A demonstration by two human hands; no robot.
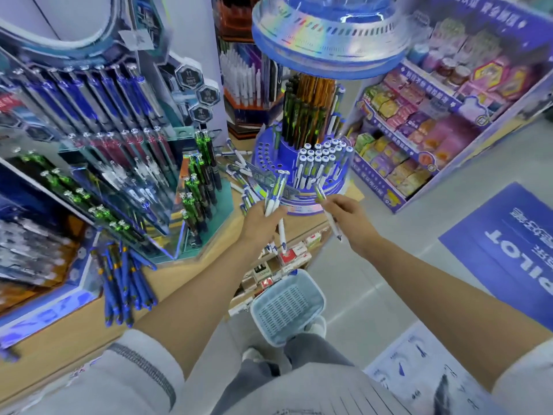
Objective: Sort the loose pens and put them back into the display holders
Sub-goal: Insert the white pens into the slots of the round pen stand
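My left hand (259,224) grips a bunch of white pens (276,193) with green and blue bands, their clicker ends up. My right hand (348,215) holds a single white pen (328,211) of the same kind, its tip pointing down and right. Both hands hover just in front of the round blue display holder (269,154), whose base has many empty holes on the left and a cluster of matching white pens (321,163) on the right. More white pens (239,169) lie loose on the wooden counter beside the holder.
A pile of loose blue pens (125,289) lies on the counter (74,333) at the lower left. A tiered stand with green and black pens (197,187) rises to the left. A light blue basket (287,307) sits on the floor below my hands. Shelves of boxed goods (419,139) stand at the right.
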